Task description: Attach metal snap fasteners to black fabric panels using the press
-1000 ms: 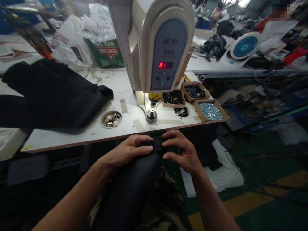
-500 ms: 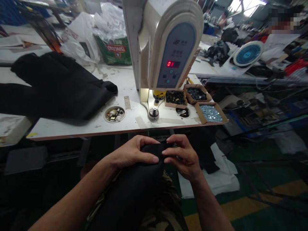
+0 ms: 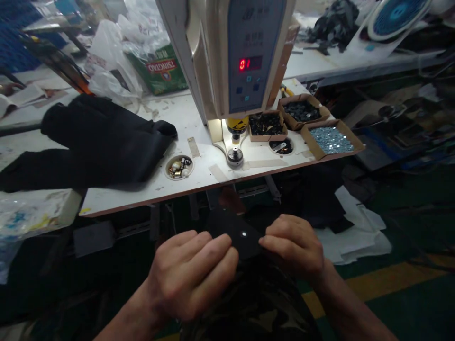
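A piece of black fabric [image 3: 231, 229] is stretched between my two hands, below the table's front edge. On its dark surface sits a small shiny white-silver dot, perhaps a snap part [image 3: 243, 234]. My left hand [image 3: 197, 270] is closed on the fabric's left side, knuckles up. My right hand [image 3: 296, 241] pinches the right edge between thumb and fingers. Beyond them stands a snap-setting press [image 3: 245, 61] with a red display reading 01. Its round lower die [image 3: 235, 156] lies under the lit yellow-marked head, apart from the fabric.
On the white table [image 3: 199, 175], black cloth [image 3: 106, 142] lies at the left. Small open boxes hold black pieces [image 3: 267, 124], more dark parts [image 3: 302, 110] and silver studs [image 3: 330, 140]. A recessed cup [image 3: 179, 167] contains metal bits. Behind are a green carton [image 3: 159, 71] and a fan [image 3: 398, 16].
The fabric has been turned and spread, and the bright dot now shows. My left hand has rolled knuckles-up; my right has moved right and closed on the edge. The view has tilted down.
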Action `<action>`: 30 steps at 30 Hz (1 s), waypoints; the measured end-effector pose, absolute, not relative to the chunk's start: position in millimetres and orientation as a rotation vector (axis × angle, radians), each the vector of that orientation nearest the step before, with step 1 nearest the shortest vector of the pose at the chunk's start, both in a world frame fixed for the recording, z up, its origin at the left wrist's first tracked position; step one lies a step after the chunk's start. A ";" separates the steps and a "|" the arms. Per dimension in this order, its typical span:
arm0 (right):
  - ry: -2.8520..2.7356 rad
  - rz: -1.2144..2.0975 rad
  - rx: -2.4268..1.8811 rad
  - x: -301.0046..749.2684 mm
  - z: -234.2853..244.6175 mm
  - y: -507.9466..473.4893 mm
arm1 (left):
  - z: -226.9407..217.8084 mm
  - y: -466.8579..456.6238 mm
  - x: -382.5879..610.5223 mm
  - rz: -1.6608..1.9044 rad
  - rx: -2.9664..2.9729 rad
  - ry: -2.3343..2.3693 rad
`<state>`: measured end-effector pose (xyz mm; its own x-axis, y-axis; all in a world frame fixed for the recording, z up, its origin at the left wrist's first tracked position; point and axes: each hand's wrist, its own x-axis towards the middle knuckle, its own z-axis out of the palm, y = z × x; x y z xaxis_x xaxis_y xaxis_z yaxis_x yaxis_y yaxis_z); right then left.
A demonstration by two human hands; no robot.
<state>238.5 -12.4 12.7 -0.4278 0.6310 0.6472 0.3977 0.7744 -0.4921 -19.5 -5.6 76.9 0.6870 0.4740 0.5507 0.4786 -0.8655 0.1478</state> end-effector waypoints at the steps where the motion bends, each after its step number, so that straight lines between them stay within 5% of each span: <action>1: -2.081 0.296 -0.739 236.4 13.9 -16.5 | 72.4 -9.6 -23.8 -0.966 -2.840 -0.743; 19: -2.077 0.294 -0.730 224.5 10.2 -37.1 | 49.4 -36.3 -40.8 -1.041 -2.838 -0.814; 30: -1.974 0.729 -1.431 250.1 -116.9 -55.4 | 29.7 -59.2 -82.1 -1.079 -2.726 -1.012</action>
